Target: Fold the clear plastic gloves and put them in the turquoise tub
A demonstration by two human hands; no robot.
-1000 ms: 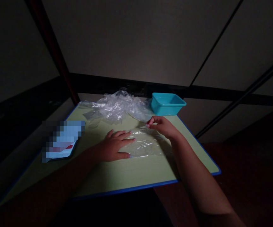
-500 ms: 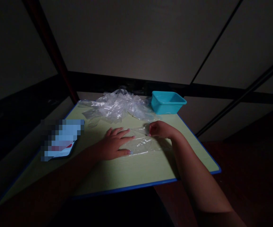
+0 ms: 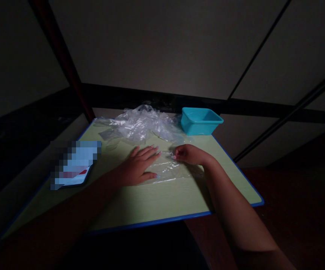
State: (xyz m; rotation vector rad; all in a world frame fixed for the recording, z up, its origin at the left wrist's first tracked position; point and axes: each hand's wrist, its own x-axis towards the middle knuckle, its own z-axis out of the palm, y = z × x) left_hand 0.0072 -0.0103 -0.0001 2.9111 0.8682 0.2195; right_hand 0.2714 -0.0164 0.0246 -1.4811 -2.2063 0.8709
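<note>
A clear plastic bag (image 3: 169,170) lies flat on the pale green table, its glossy creases catching the light. My left hand (image 3: 140,165) rests palm down over the bag's left part, fingers stretched out and the thumb apart. At the bag's far edge, my right hand (image 3: 189,154) is closed in a pinch, thumb and fingertips together on the thin film. How much of the film sits between those fingertips is too small to see. Behind both hands is a heap of crumpled clear plastic bags (image 3: 142,123).
A turquoise plastic basin (image 3: 200,127) stands at the table's back right corner, beside the heap. On the left lies a phone (image 3: 78,168) with a lit, partly blurred screen. The table (image 3: 151,208) has a blue edge; dark panels rise behind it.
My left hand has slid slightly up and right over the bag, its fingers closer together. My right hand's pinching fingertips have shifted a little left.
</note>
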